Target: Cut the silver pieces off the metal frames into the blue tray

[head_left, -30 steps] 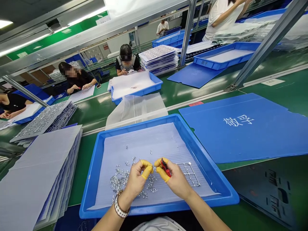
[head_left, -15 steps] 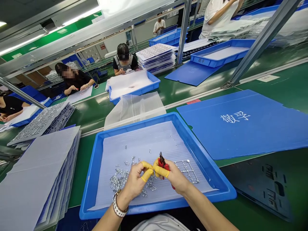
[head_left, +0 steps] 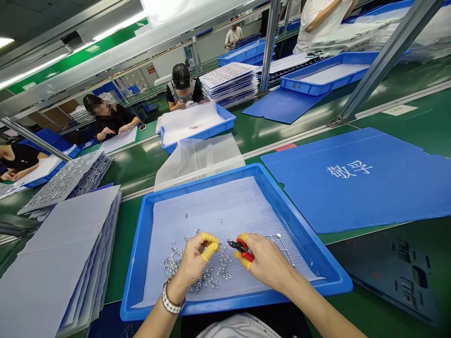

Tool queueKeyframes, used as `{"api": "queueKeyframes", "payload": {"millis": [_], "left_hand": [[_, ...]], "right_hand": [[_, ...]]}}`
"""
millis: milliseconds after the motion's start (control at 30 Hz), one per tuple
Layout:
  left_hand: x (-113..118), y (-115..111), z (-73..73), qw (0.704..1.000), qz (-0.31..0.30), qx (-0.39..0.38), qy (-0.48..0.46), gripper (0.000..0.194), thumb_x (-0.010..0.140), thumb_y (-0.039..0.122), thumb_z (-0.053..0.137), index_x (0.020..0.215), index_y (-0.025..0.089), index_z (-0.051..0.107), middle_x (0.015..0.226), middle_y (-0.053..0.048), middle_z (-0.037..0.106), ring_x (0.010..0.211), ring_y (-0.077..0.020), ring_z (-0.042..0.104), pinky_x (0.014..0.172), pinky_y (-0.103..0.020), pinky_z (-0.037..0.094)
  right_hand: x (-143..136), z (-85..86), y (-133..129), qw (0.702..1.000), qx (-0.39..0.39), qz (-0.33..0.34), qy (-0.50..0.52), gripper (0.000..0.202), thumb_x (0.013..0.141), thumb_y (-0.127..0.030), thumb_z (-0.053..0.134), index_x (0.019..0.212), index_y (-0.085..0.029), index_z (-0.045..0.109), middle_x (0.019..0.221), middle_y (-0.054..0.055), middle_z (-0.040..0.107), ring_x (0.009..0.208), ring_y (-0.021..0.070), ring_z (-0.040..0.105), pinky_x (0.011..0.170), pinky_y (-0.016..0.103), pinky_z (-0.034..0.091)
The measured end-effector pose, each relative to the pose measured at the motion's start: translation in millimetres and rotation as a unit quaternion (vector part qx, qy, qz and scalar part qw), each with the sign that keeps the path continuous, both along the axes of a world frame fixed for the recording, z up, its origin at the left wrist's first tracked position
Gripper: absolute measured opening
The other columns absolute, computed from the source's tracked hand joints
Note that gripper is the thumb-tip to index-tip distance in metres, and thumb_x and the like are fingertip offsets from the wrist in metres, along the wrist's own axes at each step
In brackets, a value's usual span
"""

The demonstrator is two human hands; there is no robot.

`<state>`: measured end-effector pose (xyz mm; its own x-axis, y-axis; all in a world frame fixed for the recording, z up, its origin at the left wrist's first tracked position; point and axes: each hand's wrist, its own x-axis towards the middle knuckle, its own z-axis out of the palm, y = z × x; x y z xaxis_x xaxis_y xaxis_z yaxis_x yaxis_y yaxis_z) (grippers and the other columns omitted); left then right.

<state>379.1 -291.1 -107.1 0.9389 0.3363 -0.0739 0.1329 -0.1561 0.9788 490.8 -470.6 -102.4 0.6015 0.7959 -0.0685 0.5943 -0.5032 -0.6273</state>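
Note:
My left hand (head_left: 197,256), with yellow covers on thumb and finger, is closed in a pinch. A tiny silver piece (head_left: 220,243) shows at its fingertips. My right hand (head_left: 264,256), also with yellow finger covers, grips red-handled side cutters (head_left: 243,246). Their dark jaws point left toward the pinched piece, a short gap away. Under both hands, a pile of small silver parts (head_left: 204,281) lies on a white sheet (head_left: 207,202) lining a blue tray (head_left: 133,263). A thin silver frame (head_left: 282,241) lies partly hidden behind my right hand.
A blue board (head_left: 352,188) with white characters lies right of the tray. At left are stacked white sheets (head_left: 70,234) and a stack of silver-part panels (head_left: 66,178). Behind are clear film (head_left: 200,157), another blue tray (head_left: 225,124), metal posts (head_left: 270,47) and seated co-workers.
My hands have moved apart. The cutters have swung from pointing up to pointing left at my left fingertips, and my right hand now covers more of the frame.

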Motion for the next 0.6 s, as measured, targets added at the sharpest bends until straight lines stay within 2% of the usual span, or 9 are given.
{"api": "queueKeyframes", "payload": {"millis": [200,333,600], "left_hand": [[-1.0,1.1,2.7,0.999,-0.018,0.044,-0.012,0.016,0.084,0.032,0.062,0.079,0.017,0.067,0.077,-0.005,0.065,0.074,-0.0169,0.056,0.072,-0.029,0.045],[-1.2,1.8,4.4,0.996,-0.032,0.083,-0.022,0.017,0.086,0.031,0.060,0.081,0.017,0.067,0.076,-0.005,0.064,0.073,-0.0167,0.055,0.071,-0.029,0.044],[-1.1,0.4,9.8,0.993,-0.044,0.108,-0.031,0.016,0.087,0.029,0.058,0.082,0.017,0.067,0.077,-0.005,0.064,0.074,-0.0170,0.055,0.072,-0.029,0.043]], "right_hand": [[-4.3,1.5,1.8,0.998,-0.001,0.007,-0.057,0.008,0.076,-0.016,0.058,0.082,-0.021,0.060,0.077,0.004,0.066,0.073,0.0204,0.058,0.063,0.029,0.037],[-5.2,1.8,2.6,0.998,-0.001,0.012,-0.069,0.011,0.074,-0.012,0.057,0.080,-0.021,0.058,0.076,0.003,0.065,0.072,0.0202,0.058,0.063,0.029,0.037],[-5.4,0.8,2.5,0.997,-0.014,0.018,-0.078,0.012,0.072,-0.009,0.055,0.075,-0.021,0.055,0.074,0.003,0.064,0.070,0.0196,0.056,0.062,0.029,0.036]]}}
